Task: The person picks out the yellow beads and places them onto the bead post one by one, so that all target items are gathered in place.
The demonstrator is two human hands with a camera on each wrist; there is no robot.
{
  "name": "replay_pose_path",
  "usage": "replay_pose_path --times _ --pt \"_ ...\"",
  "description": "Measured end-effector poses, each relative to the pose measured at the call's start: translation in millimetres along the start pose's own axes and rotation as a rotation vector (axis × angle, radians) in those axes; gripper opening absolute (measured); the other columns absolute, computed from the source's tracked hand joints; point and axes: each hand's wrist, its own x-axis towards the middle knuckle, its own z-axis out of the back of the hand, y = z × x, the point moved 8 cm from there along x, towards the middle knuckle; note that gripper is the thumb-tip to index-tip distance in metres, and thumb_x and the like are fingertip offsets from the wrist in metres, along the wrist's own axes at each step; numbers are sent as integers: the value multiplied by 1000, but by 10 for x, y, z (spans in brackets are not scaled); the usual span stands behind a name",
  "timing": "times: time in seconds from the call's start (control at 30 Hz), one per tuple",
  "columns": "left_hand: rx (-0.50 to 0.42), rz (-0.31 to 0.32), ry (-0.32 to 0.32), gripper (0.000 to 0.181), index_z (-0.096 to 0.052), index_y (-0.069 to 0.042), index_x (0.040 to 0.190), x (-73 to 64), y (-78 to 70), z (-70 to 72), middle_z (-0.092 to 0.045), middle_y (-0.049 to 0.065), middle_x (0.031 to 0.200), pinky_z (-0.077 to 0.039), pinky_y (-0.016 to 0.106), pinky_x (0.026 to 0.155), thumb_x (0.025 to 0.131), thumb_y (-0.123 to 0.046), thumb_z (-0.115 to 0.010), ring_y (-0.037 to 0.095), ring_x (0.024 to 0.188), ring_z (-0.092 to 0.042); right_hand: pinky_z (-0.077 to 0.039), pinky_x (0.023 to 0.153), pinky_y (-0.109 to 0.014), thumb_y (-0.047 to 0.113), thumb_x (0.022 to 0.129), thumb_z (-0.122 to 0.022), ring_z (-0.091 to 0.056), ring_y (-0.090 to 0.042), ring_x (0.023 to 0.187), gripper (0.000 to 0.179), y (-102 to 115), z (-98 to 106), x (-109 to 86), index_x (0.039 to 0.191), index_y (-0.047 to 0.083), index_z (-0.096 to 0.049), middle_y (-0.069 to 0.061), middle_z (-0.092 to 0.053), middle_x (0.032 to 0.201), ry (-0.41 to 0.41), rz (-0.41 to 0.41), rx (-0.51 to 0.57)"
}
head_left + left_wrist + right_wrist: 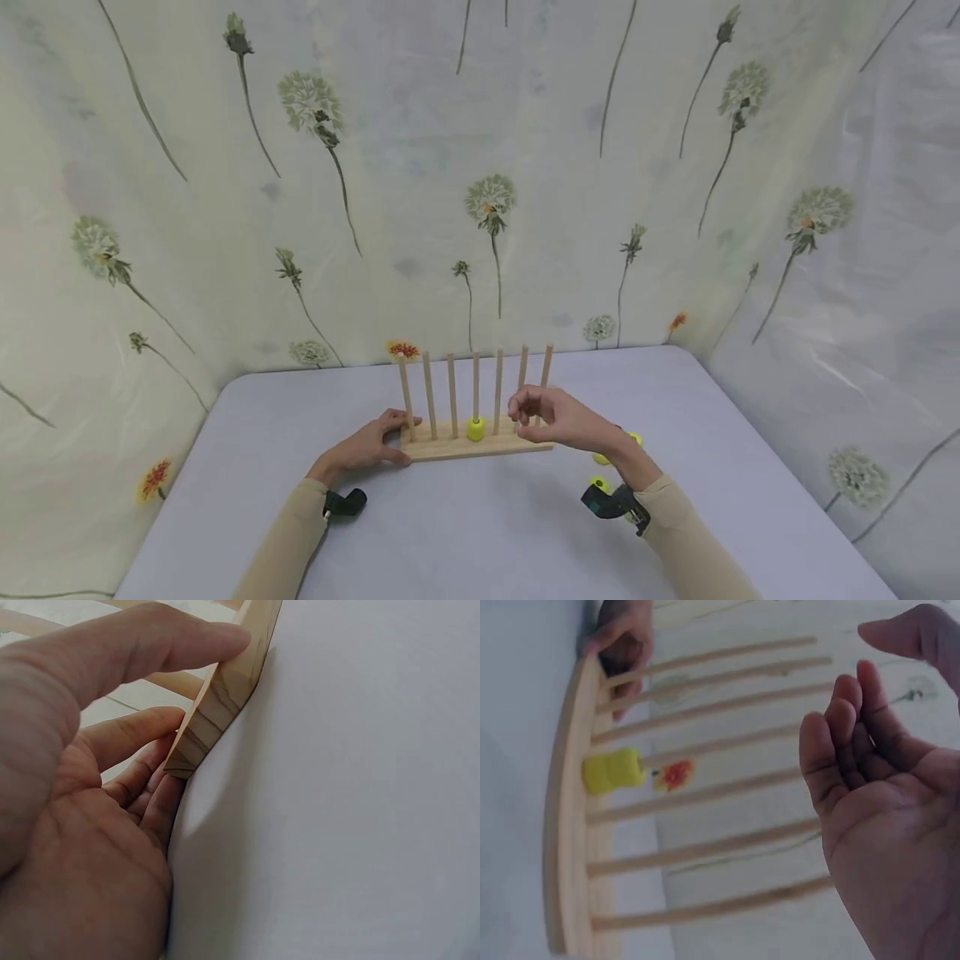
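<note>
A wooden peg rack (480,448) stands on the table, its row of several upright pegs rising from a flat base. At the foot of the middle peg sits a yellow bead (476,429), also seen in the right wrist view as a yellow waisted shape (613,771). My left hand (367,443) grips the left end of the base, thumb on the near edge and fingers at the far side. In the left wrist view the thumb (202,643) presses on the wood. My right hand (558,417) is raised before the right-hand pegs, fingers loosely bent, thumb apart, holding nothing.
Several yellow pieces (600,483) lie on the table (465,533) by my right wrist, partly hidden by the forearm and the dark wrist camera (611,502). A curtain (420,208) printed with dandelions hangs behind the table and along its sides.
</note>
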Motion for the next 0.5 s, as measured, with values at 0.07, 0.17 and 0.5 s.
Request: replay_pose_path --times 0.07,0.17,0.5 --pt "-9 -2 -1 69 -52 -18 139 1 7 3 -41 8 137 -24 54 111 77 -24 -80 29 133 -36 -46 82 -27 13 91 -66 -51 -17 90 19 -169 90 -163 107 9 -57 -13 -52 100 12 1 7" --pt "-29 -4 -2 68 -53 -17 139 1 11 7 -41 9 137 -23 55 111 77 -24 -80 30 133 -36 -47 81 -27 12 92 -64 -52 -16 92 20 -445 295 -428 109 6 -56 -14 -52 102 -9 -28 0" --pt "-37 20 -2 69 -53 -17 139 -3 1 -10 -40 8 138 -26 52 108 76 -26 -81 28 130 -38 -50 83 -22 14 94 -60 -56 -24 103 38 -1344 1039 -1276 123 -6 -47 -28 -51 117 -215 -338 -63"
